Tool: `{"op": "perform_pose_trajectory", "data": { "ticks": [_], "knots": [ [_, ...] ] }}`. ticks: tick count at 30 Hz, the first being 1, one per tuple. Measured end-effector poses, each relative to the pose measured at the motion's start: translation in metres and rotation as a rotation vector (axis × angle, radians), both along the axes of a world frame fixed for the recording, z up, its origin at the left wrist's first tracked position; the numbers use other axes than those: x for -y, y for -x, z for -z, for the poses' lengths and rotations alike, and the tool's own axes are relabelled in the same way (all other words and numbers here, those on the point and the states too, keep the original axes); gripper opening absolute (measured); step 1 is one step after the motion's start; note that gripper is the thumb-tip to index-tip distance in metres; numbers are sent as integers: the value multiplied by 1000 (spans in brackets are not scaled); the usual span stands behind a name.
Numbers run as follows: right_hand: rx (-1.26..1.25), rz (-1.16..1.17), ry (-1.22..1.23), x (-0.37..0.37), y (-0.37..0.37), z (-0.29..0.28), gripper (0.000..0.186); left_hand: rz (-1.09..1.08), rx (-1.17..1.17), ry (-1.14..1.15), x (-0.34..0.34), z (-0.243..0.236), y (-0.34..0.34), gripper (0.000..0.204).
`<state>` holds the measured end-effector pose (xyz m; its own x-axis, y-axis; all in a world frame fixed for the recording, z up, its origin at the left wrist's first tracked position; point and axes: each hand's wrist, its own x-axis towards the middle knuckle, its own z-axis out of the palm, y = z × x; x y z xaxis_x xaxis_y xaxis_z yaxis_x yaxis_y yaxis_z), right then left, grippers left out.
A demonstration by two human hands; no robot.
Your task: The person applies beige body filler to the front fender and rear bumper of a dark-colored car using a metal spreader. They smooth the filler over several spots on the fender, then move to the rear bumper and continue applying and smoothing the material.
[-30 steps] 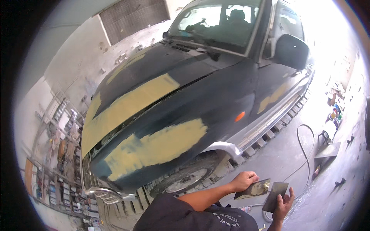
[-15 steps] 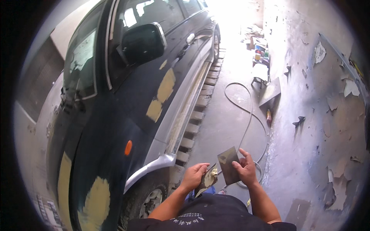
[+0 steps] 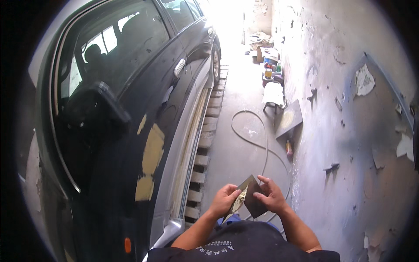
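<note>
In front of my body, my left hand [image 3: 222, 200] is closed on a thin flat putty spreader [image 3: 237, 205] carrying a lump of yellowish putty. My right hand [image 3: 273, 197] grips a dark rectangular spreader [image 3: 255, 203], thumb on its face. The two blades meet or nearly meet along their edges, angled like a V; exact contact is hard to tell. To the left stands a dark car [image 3: 118, 174]. Its side bears dried-looking tan putty patches, a large one [image 3: 152, 150], a lower one [image 3: 144, 188] and a small streak [image 3: 142, 124].
The car's side mirror [image 3: 94, 105] juts out at left. A silver side step [image 3: 192, 153] runs along the car beside a slatted floor strip [image 3: 205, 131]. A hose [image 3: 266, 148] loops over the floor. A board [image 3: 290, 118], bottle [image 3: 289, 148] and small stool [image 3: 273, 94] stand by the peeling wall [image 3: 323, 174].
My view has shifted along the car toward its rear, so its patches sit lower and further left. The two spreaders, apart before, have come together.
</note>
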<state>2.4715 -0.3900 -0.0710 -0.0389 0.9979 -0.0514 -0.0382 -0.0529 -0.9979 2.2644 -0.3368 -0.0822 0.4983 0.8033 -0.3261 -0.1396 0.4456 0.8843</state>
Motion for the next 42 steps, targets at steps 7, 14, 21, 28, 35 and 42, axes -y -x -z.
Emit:
{"op": "perform_pose_trajectory", "data": {
  "ticks": [7,14,21,28,35,42],
  "knots": [
    [-405,-5,207,-109,-40,-16,56,0,-22,-46,-116,-14,-36,16],
    [-1178,-366,344,-229,-90,6,54,-59,-11,-119,-236,-4,-94,15],
    [-1058,-502,298,-374,-177,5,65,-75,-90,-89,-368,-28,-168,13],
    [-885,-617,353,-501,-242,-26,66,24,-191,-150,-478,-44,-204,13],
    [-834,-651,451,-642,-264,-5,58,129,-278,-268,-621,-27,-216,14],
    [-666,-594,541,-798,-265,-9,53,144,-201,-314,-797,-28,-229,16]
  ]
}}
